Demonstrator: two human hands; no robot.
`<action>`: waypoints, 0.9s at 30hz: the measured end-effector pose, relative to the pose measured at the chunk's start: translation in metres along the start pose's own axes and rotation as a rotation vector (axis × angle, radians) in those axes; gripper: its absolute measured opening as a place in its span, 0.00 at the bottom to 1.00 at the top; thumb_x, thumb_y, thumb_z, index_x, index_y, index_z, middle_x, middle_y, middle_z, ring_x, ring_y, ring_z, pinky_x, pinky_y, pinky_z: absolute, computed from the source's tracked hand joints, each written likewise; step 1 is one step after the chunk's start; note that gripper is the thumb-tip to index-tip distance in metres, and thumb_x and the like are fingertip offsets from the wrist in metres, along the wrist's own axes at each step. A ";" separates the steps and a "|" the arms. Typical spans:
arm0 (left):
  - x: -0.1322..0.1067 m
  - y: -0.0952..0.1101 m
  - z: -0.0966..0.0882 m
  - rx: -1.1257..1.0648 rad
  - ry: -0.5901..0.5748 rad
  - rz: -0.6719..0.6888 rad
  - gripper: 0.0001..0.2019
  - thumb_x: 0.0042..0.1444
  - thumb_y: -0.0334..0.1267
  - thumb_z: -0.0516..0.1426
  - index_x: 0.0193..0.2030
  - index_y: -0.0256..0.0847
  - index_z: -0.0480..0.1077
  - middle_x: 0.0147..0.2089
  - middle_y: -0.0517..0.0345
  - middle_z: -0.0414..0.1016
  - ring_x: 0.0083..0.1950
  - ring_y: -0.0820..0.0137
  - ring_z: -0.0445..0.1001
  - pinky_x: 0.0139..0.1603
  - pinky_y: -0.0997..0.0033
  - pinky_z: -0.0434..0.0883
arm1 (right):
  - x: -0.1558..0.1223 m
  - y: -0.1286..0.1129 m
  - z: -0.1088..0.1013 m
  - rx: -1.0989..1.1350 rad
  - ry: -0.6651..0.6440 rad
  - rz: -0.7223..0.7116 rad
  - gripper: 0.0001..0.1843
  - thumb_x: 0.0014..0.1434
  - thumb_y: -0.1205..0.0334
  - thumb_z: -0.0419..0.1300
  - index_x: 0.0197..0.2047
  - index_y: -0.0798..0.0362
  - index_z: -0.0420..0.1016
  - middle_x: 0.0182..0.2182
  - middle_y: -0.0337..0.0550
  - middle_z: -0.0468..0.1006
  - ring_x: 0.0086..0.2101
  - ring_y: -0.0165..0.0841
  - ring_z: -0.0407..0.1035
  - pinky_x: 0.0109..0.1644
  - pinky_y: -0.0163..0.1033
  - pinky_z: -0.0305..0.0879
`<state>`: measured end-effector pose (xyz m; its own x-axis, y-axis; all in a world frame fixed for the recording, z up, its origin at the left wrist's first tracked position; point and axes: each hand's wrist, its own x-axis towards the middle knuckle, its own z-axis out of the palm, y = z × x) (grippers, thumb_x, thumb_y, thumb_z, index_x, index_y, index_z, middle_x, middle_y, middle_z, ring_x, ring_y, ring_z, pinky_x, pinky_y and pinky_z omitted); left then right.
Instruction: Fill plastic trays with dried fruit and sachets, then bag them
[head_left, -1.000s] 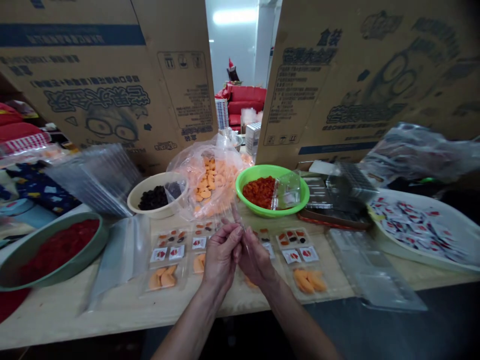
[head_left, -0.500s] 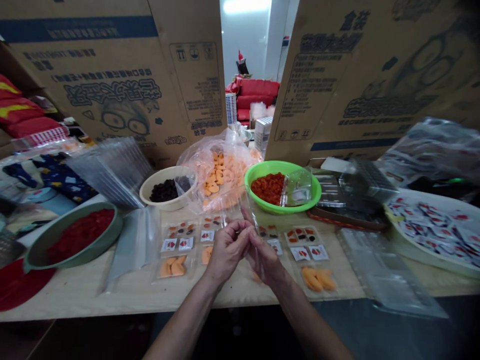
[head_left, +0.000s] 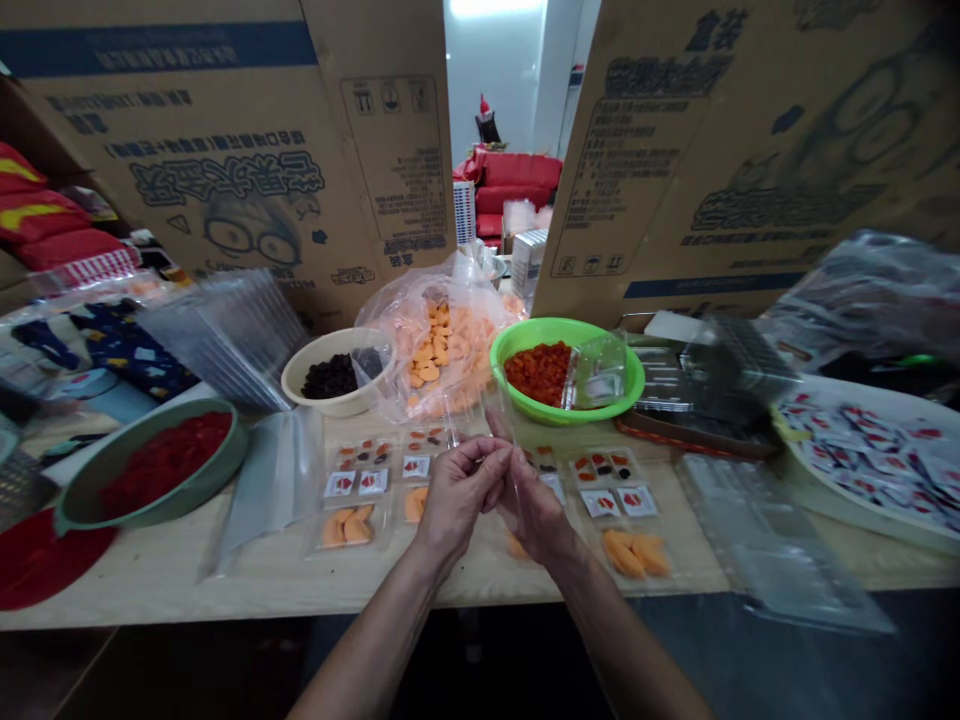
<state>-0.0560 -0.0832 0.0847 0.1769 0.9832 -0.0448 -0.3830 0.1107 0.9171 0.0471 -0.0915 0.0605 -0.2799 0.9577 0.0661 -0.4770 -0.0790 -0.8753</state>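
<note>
Over the table's middle, my left hand (head_left: 459,495) and my right hand (head_left: 538,512) meet with thumbs and fingertips pinched together. Between them is a clear plastic piece (head_left: 498,415), thin and see-through; whether it is a tray, a lid or a sleeve I cannot tell. Below lie clear trays in a row. The left tray (head_left: 385,522) and the right tray (head_left: 592,545) hold orange curved pieces, two small printed packets and small red and dark bits. My hands and forearms partly cover the trays between those two.
Behind stand a beige bowl (head_left: 291,385) of dark pieces, a plastic bag (head_left: 382,300) of orange pieces and a green bowl (head_left: 637,385) of red bits. A grey-green basin (head_left: 75,505) sits left, a white tub (head_left: 799,485) of packets right. Cardboard boxes (head_left: 375,200) wall the back.
The view has shifted very slightly. My hands stay together on the clear plastic piece, with only a small movement of the fingers.
</note>
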 end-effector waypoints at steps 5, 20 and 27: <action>0.000 0.001 -0.001 -0.031 0.042 -0.037 0.18 0.48 0.50 0.70 0.33 0.35 0.76 0.17 0.68 0.61 0.17 0.83 0.52 0.18 0.79 0.46 | 0.001 -0.005 0.006 0.030 -0.008 0.029 0.38 0.62 0.30 0.48 0.67 0.42 0.65 0.61 0.45 0.73 0.66 0.41 0.58 0.68 0.55 0.58; -0.002 0.000 -0.005 -0.077 0.070 -0.032 0.18 0.49 0.49 0.70 0.33 0.35 0.76 0.17 0.68 0.62 0.16 0.84 0.52 0.18 0.80 0.46 | 0.004 -0.001 0.011 0.071 -0.017 0.041 0.36 0.62 0.32 0.51 0.65 0.44 0.68 0.60 0.43 0.74 0.65 0.39 0.58 0.70 0.51 0.55; -0.003 0.001 -0.004 -0.060 0.078 -0.031 0.19 0.50 0.50 0.69 0.33 0.34 0.75 0.17 0.68 0.61 0.17 0.83 0.51 0.18 0.80 0.47 | 0.006 0.002 0.010 0.075 0.003 0.072 0.34 0.62 0.32 0.51 0.63 0.43 0.70 0.58 0.41 0.75 0.64 0.39 0.59 0.68 0.49 0.57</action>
<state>-0.0609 -0.0852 0.0844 0.1193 0.9872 -0.1061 -0.4320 0.1479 0.8897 0.0360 -0.0889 0.0638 -0.3134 0.9496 0.0030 -0.5172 -0.1680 -0.8392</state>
